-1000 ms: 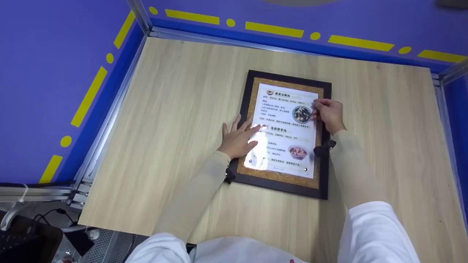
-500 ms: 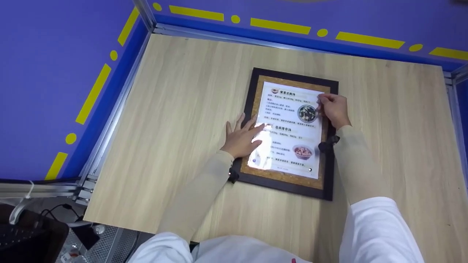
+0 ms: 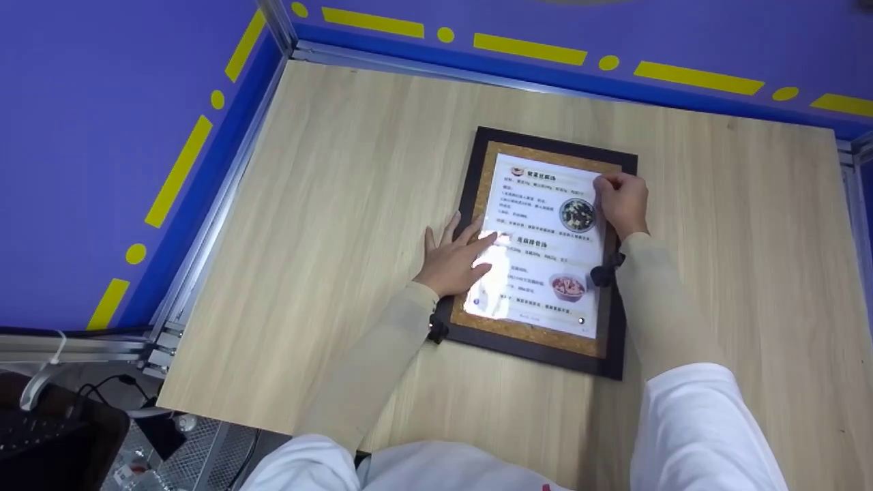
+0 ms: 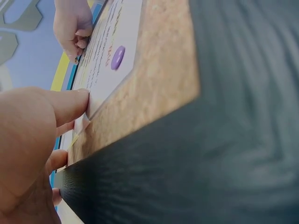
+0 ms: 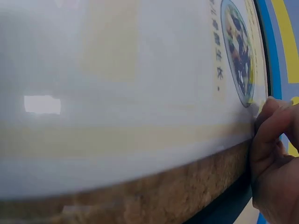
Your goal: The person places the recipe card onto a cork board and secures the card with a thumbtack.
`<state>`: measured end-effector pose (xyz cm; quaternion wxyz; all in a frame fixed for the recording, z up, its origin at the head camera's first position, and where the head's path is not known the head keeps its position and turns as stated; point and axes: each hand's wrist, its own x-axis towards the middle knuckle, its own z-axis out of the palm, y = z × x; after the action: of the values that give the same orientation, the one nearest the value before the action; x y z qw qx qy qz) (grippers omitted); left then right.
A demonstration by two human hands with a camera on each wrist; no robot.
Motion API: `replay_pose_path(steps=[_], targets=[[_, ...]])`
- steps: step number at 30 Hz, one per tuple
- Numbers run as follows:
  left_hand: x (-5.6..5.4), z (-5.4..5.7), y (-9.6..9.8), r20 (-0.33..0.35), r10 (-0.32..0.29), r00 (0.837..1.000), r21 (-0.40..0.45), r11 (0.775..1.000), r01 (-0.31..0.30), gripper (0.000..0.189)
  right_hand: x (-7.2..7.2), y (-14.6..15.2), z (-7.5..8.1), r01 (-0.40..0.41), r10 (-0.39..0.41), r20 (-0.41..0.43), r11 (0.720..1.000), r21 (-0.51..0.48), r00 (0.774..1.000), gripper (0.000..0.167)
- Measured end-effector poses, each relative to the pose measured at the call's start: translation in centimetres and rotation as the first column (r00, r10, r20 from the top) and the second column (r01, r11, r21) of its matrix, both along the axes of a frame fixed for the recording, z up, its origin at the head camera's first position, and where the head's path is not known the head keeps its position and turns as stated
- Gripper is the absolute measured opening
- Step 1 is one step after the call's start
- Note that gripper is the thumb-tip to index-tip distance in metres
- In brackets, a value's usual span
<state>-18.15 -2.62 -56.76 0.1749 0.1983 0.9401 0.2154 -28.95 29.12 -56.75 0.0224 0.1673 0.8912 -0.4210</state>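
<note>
A dark-framed cork board [image 3: 532, 333] lies on the table, with a glossy printed recipe sheet [image 3: 528, 225] over its cork. My left hand [image 3: 453, 264] is spread across the board's left side, thumb and fingers on the sheet's left part. A purple thumbtack [image 4: 118, 58] sits at the sheet's lower left corner in the left wrist view. Another small round tack [image 3: 581, 320] marks the lower right corner. At the sheet's upper right edge, my right hand [image 3: 624, 203] has thumb and fingers curled together in a pinch; the fingertips hide most of what is between them.
The wooden table [image 3: 327, 204] extends around the board on all sides. Blue panels [image 3: 109, 123] with yellow marks rise behind metal rails at the back and left. Beyond the front left table edge are a dark chair-like object [image 3: 61, 436] and cables.
The right hand's fingertips have closed in against the sheet's right edge near its upper part. The left hand keeps its place on the sheet. The head view has shifted slightly.
</note>
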Motion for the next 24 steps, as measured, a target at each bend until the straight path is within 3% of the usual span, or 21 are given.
replay_pose_path(steps=[6,16,24], targets=[[-0.01,-0.18,0.05,-0.006,0.004,1.000,0.004,1.000,-0.004,0.057,-0.27,-0.14,-0.08,0.011,-0.011,-0.005,1.000,0.027,1.000,0.030],[0.03,-0.25,-0.04,-0.010,0.000,1.000,0.005,1.000,0.000,0.057,-0.57,-0.34,0.37,0.049,-0.046,0.089,0.998,-0.034,0.995,0.034],[0.10,-0.28,0.07,-0.004,0.010,1.000,0.001,1.000,-0.010,0.057,-0.80,-0.54,0.42,0.103,-0.097,0.097,0.993,-0.061,0.991,0.028]])
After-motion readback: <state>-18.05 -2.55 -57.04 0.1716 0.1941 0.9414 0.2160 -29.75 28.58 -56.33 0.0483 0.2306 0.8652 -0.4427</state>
